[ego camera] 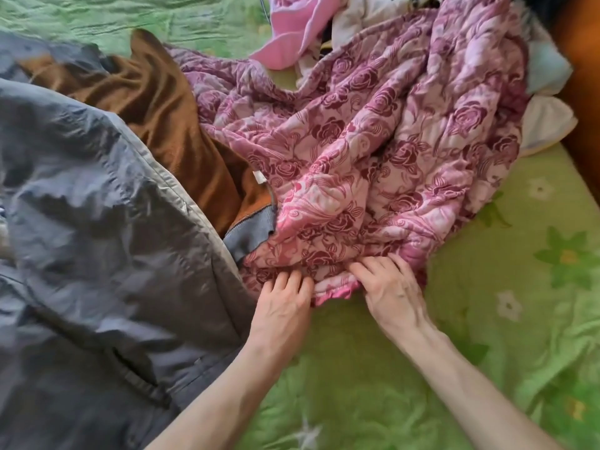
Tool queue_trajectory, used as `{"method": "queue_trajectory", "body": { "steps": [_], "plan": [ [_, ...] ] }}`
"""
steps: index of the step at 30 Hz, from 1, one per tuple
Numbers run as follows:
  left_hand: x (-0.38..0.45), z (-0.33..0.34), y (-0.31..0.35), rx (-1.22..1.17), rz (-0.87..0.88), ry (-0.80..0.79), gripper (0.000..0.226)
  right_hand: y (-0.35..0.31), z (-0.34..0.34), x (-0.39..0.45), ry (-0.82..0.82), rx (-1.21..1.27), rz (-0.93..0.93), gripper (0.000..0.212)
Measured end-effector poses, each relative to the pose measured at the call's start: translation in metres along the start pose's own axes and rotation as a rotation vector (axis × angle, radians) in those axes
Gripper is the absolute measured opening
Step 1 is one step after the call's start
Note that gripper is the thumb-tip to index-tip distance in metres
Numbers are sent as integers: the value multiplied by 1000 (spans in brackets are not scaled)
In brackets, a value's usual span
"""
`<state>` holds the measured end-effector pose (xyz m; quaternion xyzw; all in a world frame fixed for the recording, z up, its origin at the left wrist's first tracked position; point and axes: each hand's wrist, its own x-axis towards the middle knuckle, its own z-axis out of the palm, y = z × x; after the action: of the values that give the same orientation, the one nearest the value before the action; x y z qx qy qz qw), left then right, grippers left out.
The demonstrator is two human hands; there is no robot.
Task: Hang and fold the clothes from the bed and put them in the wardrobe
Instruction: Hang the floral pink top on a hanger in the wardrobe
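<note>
A crumpled pink quilted garment with a dark rose print (373, 151) lies across the middle of the bed. My left hand (282, 306) and my right hand (389, 290) sit side by side at its near hem, fingers curled into the fabric edge. A grey jacket with a brown fleece lining (97, 238) covers the left side of the bed. A plain pink garment (292, 24) and white clothes (360, 17) are piled at the far end.
The bed carries a green flowered cover (519, 287), bare at the right and near side. A white and pale blue cloth (548, 102) lies at the right edge, beside brown wooden furniture (581, 60).
</note>
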<state>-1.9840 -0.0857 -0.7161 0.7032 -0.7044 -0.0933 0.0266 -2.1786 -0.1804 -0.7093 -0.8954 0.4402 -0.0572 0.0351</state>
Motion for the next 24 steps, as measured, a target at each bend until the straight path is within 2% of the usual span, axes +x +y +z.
{"method": "queue_trajectory", "body": {
  "steps": [2, 4, 8, 11, 15, 18, 20, 22, 24],
  "plan": [
    [-1, -5, -4, -73, -19, 35, 29, -5, -9, 3, 3, 50, 41, 41],
    [-6, -14, -5, -105, -11, 42, 26, -7, -19, -2, -46, 75, 55, 40],
    [-27, -52, -6, -87, 46, 3, 37, -22, -58, -18, -157, 114, 55, 33],
    [-45, -95, -5, -76, 9, -96, 48, -37, -102, -25, -249, 137, 53, 26],
    [-64, -164, 1, -151, -58, -208, 57, -52, -181, -21, -377, 93, -88, 57],
    [-73, -224, 12, -186, -94, -258, 59, -61, -250, -15, -377, 101, -50, 51],
    [-78, -264, 19, -243, -107, -244, 51, -68, -294, -13, -430, 126, -7, 50],
    [-81, -302, 21, -321, -115, -182, 42, -77, -336, -10, -476, 246, 87, 39],
    [-81, -338, 21, -411, -127, -81, 37, -82, -373, -4, -436, 367, 153, 31]
  ]
}}
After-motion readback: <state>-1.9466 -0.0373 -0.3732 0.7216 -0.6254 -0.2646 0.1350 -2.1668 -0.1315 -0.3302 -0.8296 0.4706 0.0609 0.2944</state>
